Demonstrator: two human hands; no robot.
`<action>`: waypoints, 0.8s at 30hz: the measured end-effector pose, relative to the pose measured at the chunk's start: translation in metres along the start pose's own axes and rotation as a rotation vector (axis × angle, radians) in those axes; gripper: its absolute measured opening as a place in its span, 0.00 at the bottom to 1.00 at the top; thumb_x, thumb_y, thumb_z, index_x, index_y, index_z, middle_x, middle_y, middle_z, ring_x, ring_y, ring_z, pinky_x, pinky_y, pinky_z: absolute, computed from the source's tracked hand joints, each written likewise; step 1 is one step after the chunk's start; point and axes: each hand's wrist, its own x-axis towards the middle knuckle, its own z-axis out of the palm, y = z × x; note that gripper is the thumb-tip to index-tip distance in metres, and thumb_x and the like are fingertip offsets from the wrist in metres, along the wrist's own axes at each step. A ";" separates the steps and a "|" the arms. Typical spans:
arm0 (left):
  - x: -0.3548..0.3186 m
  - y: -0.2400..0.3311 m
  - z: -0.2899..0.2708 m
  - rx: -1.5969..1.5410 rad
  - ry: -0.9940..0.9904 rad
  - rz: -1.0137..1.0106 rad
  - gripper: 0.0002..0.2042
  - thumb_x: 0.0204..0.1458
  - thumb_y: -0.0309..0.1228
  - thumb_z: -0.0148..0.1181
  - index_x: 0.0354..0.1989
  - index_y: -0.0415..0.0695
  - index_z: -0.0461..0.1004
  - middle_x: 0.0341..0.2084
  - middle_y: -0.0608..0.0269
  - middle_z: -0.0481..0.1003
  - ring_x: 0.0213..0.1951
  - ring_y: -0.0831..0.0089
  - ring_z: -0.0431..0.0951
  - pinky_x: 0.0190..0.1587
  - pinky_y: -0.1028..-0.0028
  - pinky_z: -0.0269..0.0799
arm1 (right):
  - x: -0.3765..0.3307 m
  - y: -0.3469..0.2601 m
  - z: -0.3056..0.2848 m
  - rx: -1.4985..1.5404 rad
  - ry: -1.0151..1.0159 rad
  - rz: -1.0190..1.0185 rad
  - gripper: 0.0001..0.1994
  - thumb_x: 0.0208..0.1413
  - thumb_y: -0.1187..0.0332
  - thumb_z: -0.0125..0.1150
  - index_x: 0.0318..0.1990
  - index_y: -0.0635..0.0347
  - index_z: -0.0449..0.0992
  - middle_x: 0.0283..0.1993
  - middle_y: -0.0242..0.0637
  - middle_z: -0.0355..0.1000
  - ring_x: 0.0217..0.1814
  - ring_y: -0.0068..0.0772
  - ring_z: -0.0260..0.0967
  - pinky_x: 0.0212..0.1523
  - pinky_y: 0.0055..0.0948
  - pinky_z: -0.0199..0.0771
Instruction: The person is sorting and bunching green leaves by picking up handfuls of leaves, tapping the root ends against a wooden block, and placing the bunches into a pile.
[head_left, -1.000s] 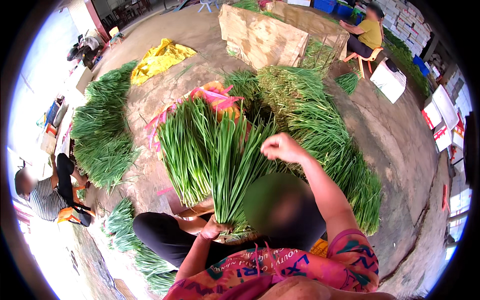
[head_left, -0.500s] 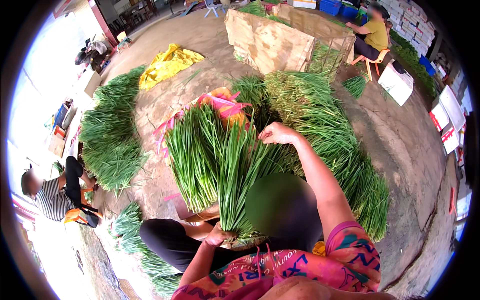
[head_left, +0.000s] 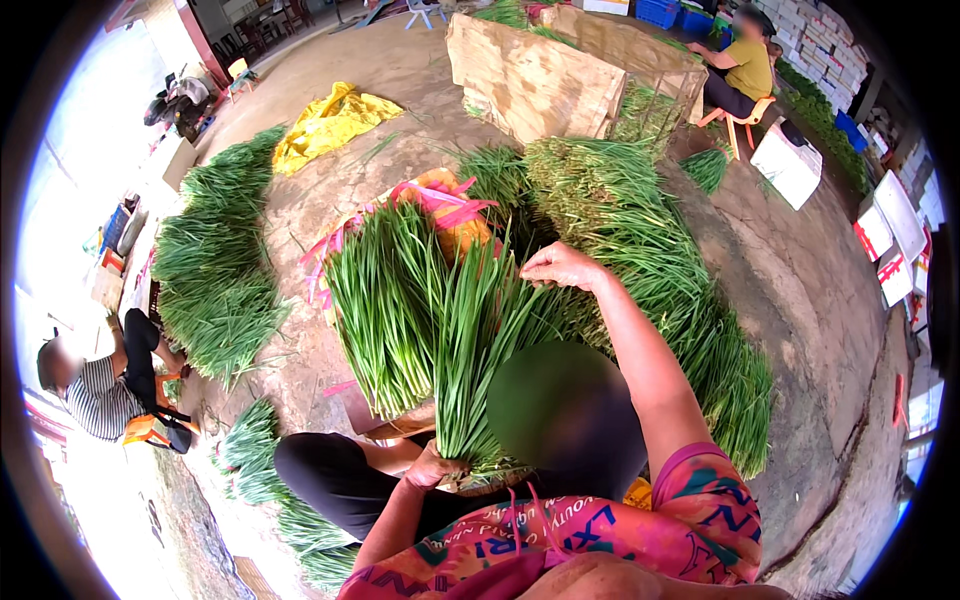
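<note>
My left hand (head_left: 435, 466) is closed round the pale stem ends of a bunch of garlic chives (head_left: 468, 350), whose leaves fan out away from me. Beyond the leaf tips, my right hand (head_left: 562, 268) has its thumb and fingers pinched together; whatever is between them is too small to make out. Beside the held bunch, on the left, a thick pile of garlic chives (head_left: 385, 325) lies on a low support with pink strips and orange wrapping (head_left: 462, 232) at its far end. A dark blurred round patch hides part of my lap and the bunch's right side.
Large heaps of chives lie to the right (head_left: 655, 250) and left (head_left: 222, 255), with smaller bundles (head_left: 250, 445) near my knee. Beyond are a yellow sack (head_left: 335, 125) and brown boards (head_left: 535, 80). People sit at far left (head_left: 105, 395) and far right (head_left: 750, 65), near white foam boxes (head_left: 788, 165).
The whole view has shifted slightly. My hands keep nearly the same grip and place; the person at the left has raised a forearm.
</note>
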 end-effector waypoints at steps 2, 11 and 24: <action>-0.001 0.005 0.005 -0.001 0.012 -0.006 0.18 0.33 0.13 0.60 0.36 0.41 0.70 0.28 0.67 0.72 0.31 0.75 0.71 0.36 0.76 0.69 | -0.001 0.001 0.001 -0.043 -0.001 0.018 0.11 0.45 0.64 0.62 0.35 0.59 0.76 0.26 0.28 0.71 0.25 0.15 0.63 0.19 0.17 0.59; -0.002 0.004 0.008 -0.039 0.008 0.013 0.16 0.33 0.13 0.60 0.34 0.41 0.72 0.27 0.67 0.72 0.31 0.76 0.72 0.38 0.76 0.70 | -0.004 0.007 0.008 -0.367 -0.014 -0.024 0.09 0.46 0.68 0.58 0.34 0.61 0.76 0.29 0.32 0.73 0.23 0.21 0.67 0.20 0.22 0.68; -0.004 -0.001 0.011 -0.062 0.052 0.023 0.15 0.33 0.13 0.60 0.33 0.39 0.73 0.27 0.65 0.73 0.29 0.75 0.73 0.34 0.76 0.70 | 0.004 0.021 0.018 -0.435 0.706 -0.291 0.02 0.47 0.78 0.50 0.28 0.64 0.70 0.22 0.36 0.67 0.22 0.26 0.65 0.22 0.26 0.67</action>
